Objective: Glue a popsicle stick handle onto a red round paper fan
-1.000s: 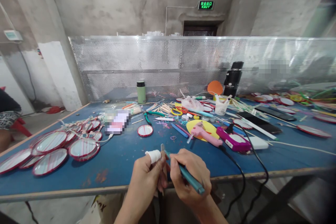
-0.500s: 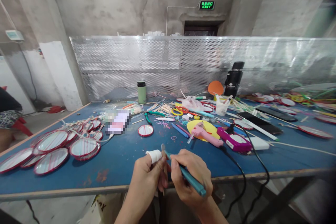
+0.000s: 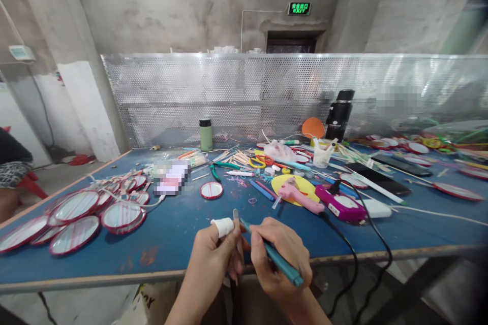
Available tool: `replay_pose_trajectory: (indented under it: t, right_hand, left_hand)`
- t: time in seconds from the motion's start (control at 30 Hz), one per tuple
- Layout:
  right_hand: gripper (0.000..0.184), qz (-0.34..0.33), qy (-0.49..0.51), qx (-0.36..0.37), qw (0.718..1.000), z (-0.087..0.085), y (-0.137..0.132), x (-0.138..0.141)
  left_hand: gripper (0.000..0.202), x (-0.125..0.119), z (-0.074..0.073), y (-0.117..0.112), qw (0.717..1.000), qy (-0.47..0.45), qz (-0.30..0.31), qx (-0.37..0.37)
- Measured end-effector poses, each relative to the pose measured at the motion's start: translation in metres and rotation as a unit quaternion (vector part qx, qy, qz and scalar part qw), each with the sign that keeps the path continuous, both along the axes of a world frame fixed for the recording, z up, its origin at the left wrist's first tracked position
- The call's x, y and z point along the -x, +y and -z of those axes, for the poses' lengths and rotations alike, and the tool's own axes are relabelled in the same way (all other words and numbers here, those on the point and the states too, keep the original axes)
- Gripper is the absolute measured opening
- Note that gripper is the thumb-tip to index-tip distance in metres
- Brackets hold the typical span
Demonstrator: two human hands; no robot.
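Pinched upright in my left hand (image 3: 213,259) is a small flat wooden stick (image 3: 236,215) with a rounded top; the thumb wears a white wrap (image 3: 223,226). My right hand (image 3: 284,259) is closed around a teal pen (image 3: 284,264), held as for writing. The pen's narrow end points up and left, close beside the stick; I cannot tell whether they touch. Both hands are at the table's front edge. Beyond them a small round red-rimmed disc (image 3: 211,190) lies on the blue table (image 3: 171,233).
Red-rimmed discs (image 3: 76,205) overlap on the left near a phone (image 3: 173,177). A pink glue gun (image 3: 299,196) rests on a yellow disc, beside a purple box (image 3: 340,202) with black cables hanging over the edge. Pliers (image 3: 215,171), sticks and a black thermos (image 3: 340,116) stand or lie farther back.
My right hand and the pen have shifted slightly right, and the pen tip sits a little farther from the stick. My left hand keeps its hold, almost unmoved.
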State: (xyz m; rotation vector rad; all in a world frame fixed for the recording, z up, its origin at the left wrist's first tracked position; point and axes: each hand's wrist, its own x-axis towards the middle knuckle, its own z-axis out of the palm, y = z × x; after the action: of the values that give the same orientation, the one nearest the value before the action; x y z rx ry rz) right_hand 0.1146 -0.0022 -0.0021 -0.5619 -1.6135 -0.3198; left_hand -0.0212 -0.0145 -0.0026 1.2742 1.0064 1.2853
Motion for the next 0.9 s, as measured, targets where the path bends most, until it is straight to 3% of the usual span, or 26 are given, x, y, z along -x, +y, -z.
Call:
replay_pose_trajectory:
  t: [0.2, 0.47, 0.9]
  right_hand:
    - [0.015, -0.004, 0.004, -0.017, 1.0, -0.001, 0.0006, -0.0002]
    - [0.014, -0.022, -0.008, -0.002, 1.0, 0.0, 0.0018, -0.0004]
    - [0.014, -0.016, 0.005, -0.002, 1.0, -0.0021, 0.0018, 0.0008]
  left_hand:
    - [0.047, 0.0029, -0.0018, -0.0008, 0.998, -0.066, 0.021, 0.015]
    - [0.048, 0.0035, 0.004, 0.0003, 0.999, -0.045, 0.015, 0.008]
    - [0.052, 0.0019, -0.0015, -0.0008, 0.999, -0.048, 0.019, 0.016]
